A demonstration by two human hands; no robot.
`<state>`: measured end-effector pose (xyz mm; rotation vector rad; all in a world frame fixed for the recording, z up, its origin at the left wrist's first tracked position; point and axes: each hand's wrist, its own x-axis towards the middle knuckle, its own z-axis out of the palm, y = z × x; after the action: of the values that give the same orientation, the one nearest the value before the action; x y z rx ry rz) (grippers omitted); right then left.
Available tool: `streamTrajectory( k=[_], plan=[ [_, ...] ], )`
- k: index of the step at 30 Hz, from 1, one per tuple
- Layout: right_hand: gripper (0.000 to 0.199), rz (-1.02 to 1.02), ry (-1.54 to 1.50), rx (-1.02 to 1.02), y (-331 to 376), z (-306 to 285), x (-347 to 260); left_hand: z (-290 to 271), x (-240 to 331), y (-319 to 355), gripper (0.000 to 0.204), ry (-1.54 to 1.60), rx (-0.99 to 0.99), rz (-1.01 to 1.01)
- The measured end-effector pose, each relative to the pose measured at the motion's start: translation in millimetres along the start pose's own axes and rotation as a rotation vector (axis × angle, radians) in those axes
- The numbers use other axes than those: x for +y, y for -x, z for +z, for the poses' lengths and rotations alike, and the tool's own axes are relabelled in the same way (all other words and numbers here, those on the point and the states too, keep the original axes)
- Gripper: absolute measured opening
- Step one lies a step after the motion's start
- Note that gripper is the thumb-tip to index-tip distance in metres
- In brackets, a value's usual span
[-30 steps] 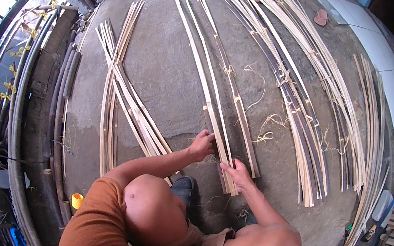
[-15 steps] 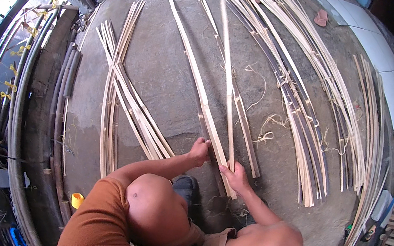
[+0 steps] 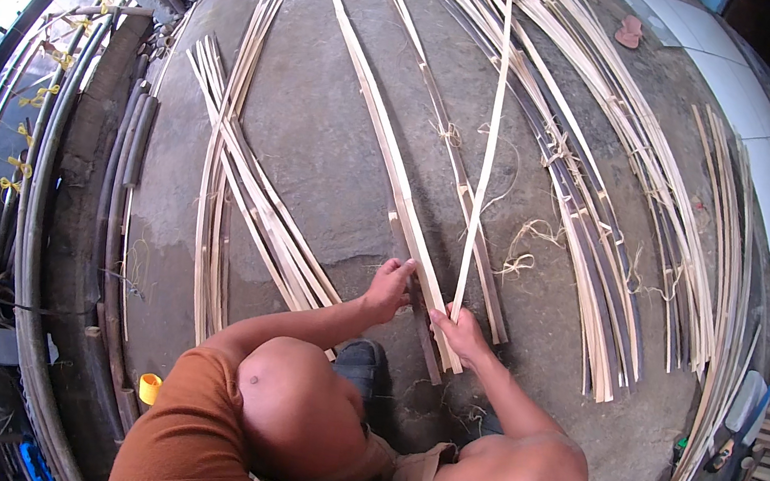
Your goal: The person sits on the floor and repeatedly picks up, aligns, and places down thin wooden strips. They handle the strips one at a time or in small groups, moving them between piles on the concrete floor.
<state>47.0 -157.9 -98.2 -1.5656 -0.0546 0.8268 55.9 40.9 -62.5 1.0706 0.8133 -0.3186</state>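
Observation:
Pale bamboo strips lie together, slanting from the far middle of the floor down to my knees. My left hand is closed on their left edge, thumb on top. Beside it, my right hand grips the near end of a single thin bamboo strip, which points away from me and crosses above the others. The right thumb also presses the strips' near part. A darker strip lies under the hands on the left. Right of the thin strip, a narrow tied bundle rests on the floor.
Crossed bamboo strips lie to the left. Larger tied bundles fan out on the right, with loose twine beside them. Bamboo poles line the left side. A pink sandal sits at the far right, near white tiles.
The thin strip's far part has swung to the right and now stands out sharply. My left hand has shifted slightly up along the strips; my right hand has moved a little away from me.

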Motion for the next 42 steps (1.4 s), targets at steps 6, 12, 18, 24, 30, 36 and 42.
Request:
streamTrajectory(
  k=[6,12,18,24,30,36,42],
  plan=[
    [0.026,0.072,0.056,0.038,4,-3,4,-1,8,-4,0.024,-0.089,-0.059,-0.09],
    [0.024,0.221,-0.214,0.16,21,4,-26,-12,3,-17,0.023,-0.014,-0.056,-0.126],
    [0.027,0.167,-0.156,0.28,11,-6,14,-5,9,-7,0.018,-0.071,-0.011,-0.205],
    [0.024,0.166,-0.18,0.196,26,16,0,-14,4,-10,0.021,-0.023,-0.031,-0.173],
    [0.03,0.055,0.069,0.196,22,19,3,-9,-1,-12,0.037,-0.045,-0.004,-0.13],
    [0.031,-0.058,0.396,0.183,20,13,-6,-20,-6,-20,0.028,-0.048,-0.055,-0.109],
    [0.037,-0.117,0.231,0.437,26,15,-8,-18,-8,-23,0.028,-0.116,-0.022,-0.12]
  ],
)
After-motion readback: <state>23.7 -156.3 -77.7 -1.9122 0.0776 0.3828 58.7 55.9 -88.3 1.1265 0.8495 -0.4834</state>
